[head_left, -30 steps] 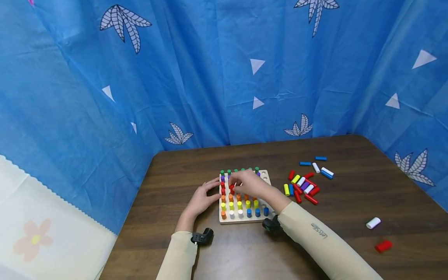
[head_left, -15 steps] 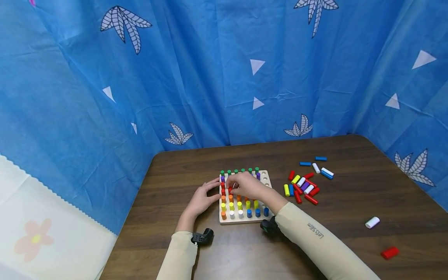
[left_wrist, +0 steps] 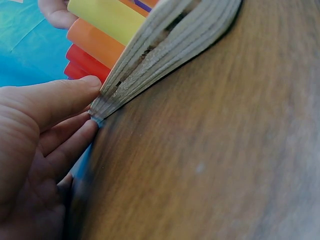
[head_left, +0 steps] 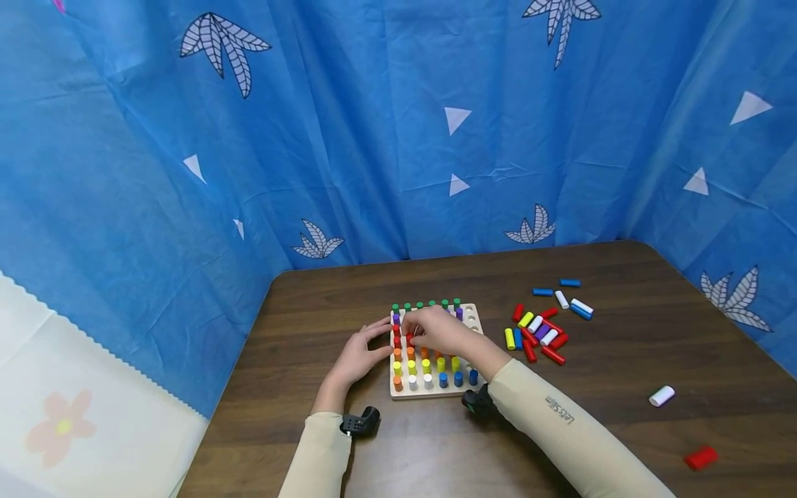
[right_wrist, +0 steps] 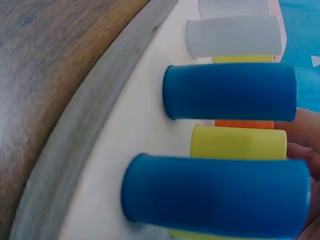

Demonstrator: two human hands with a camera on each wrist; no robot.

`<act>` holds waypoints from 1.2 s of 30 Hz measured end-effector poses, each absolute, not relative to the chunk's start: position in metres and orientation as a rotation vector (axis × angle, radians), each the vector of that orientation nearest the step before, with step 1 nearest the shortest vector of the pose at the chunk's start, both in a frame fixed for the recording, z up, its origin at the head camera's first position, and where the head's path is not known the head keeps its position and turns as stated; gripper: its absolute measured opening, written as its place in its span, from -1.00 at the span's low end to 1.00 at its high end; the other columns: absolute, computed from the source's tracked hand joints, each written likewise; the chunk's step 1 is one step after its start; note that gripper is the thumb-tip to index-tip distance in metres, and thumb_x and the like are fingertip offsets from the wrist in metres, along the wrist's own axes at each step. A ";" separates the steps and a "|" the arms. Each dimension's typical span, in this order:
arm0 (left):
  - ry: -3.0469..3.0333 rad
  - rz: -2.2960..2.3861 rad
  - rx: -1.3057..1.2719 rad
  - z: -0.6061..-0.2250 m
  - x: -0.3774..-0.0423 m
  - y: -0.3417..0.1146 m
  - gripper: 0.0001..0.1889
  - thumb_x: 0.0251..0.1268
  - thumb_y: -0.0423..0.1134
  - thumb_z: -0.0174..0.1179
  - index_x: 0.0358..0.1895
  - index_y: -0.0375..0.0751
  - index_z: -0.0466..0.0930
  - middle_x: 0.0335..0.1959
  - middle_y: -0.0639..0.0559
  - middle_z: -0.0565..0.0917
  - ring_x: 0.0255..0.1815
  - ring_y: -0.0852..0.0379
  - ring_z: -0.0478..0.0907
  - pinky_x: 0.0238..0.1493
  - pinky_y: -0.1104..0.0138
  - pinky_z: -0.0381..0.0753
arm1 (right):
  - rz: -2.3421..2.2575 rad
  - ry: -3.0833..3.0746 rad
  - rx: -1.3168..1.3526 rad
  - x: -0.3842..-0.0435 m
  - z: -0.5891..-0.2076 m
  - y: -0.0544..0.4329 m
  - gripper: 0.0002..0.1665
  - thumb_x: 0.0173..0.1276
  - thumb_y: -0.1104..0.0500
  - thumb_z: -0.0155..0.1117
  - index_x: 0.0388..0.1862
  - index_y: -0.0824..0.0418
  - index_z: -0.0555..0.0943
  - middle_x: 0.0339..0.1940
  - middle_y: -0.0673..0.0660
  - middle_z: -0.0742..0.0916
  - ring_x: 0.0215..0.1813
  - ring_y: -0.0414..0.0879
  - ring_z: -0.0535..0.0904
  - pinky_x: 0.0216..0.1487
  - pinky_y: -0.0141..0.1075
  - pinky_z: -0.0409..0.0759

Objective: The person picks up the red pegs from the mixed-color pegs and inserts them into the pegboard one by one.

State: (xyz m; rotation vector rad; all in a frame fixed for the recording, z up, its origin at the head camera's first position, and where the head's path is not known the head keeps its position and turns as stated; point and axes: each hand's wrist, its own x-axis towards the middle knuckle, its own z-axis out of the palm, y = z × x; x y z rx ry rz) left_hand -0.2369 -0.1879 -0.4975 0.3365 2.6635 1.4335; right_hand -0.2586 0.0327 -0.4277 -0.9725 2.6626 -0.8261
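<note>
brown table (head_left: 623, 332), pegboard (head_left: 436, 391) under right hand (head_left: 436, 330)

Raw-wood pegboard (left_wrist: 165, 45), glossy pegs (right_wrist: 230, 90)

A makeshift recording booth, not a lived-in room: blue fabric sheeting printed with white leaves and triangles (head_left: 398, 138) curtains off a dark wood-grain table (head_left: 623, 429). A wooden pegboard of coloured cylinders (head_left: 436, 391) suggests a tabletop play set-up.

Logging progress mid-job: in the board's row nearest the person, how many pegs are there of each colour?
Orange pegs: 1
White pegs: 2
Blue pegs: 3
Total: 6
</note>
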 end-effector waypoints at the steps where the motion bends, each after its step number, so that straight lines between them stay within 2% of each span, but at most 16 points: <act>1: 2.662 1.437 0.342 -0.497 -0.237 -0.188 -0.49 0.34 -0.14 0.30 0.36 0.03 0.52 0.53 0.18 0.36 0.63 -0.16 0.08 0.52 -0.31 0.06 | -0.828 2.666 -0.969 -0.259 -0.428 0.033 -0.83 0.29 0.29 0.41 -0.19 0.09 0.67 -0.23 -0.03 0.76 -0.21 -0.18 0.61 -0.03 -0.30 0.71; 13: 2.675 1.428 0.324 -0.495 -0.238 -0.187 -0.50 0.34 -0.16 0.30 0.35 0.02 0.53 0.52 0.18 0.36 0.64 -0.17 0.05 0.56 -0.28 -0.01 | -0.803 2.679 -0.957 -0.262 -0.432 0.034 -0.85 0.29 0.26 0.42 -0.20 0.07 0.67 -0.28 -0.09 0.74 -0.26 -0.22 0.59 -0.09 -0.37 0.70; 18: 2.670 1.426 0.336 -0.496 -0.237 -0.187 -0.50 0.35 -0.16 0.30 0.35 0.03 0.53 0.53 0.17 0.36 0.62 -0.12 0.11 0.55 -0.24 0.07 | -0.751 2.698 -0.975 -0.261 -0.432 0.034 -0.86 0.30 0.22 0.42 -0.20 0.02 0.69 -0.27 -0.11 0.75 -0.28 -0.24 0.58 -0.15 -0.40 0.67; 24: 2.665 1.435 0.323 -0.495 -0.236 -0.187 -0.50 0.35 -0.15 0.30 0.35 0.03 0.53 0.53 0.17 0.36 0.64 -0.18 0.06 0.54 -0.30 0.02 | -0.751 2.709 -0.972 -0.259 -0.431 0.036 -0.83 0.32 0.22 0.41 -0.13 0.02 0.72 -0.25 -0.09 0.76 -0.27 -0.24 0.58 -0.17 -0.40 0.65; 27: 2.663 1.428 0.315 -0.495 -0.237 -0.187 -0.49 0.34 -0.15 0.30 0.35 0.05 0.53 0.53 0.19 0.35 0.63 -0.14 0.09 0.53 -0.29 0.07 | -0.755 2.720 -0.969 -0.258 -0.431 0.037 -0.82 0.32 0.21 0.41 -0.11 0.02 0.72 -0.25 -0.10 0.76 -0.26 -0.24 0.58 -0.18 -0.41 0.65; 36: 2.665 1.432 0.322 -0.495 -0.236 -0.187 -0.47 0.34 -0.15 0.30 0.37 0.05 0.51 0.53 0.19 0.35 0.63 -0.13 0.10 0.51 -0.30 0.10 | -0.823 2.759 -0.890 -0.254 -0.427 0.043 -0.76 0.33 0.18 0.40 -0.02 0.06 0.71 -0.18 -0.08 0.76 -0.14 -0.19 0.62 0.03 -0.23 0.70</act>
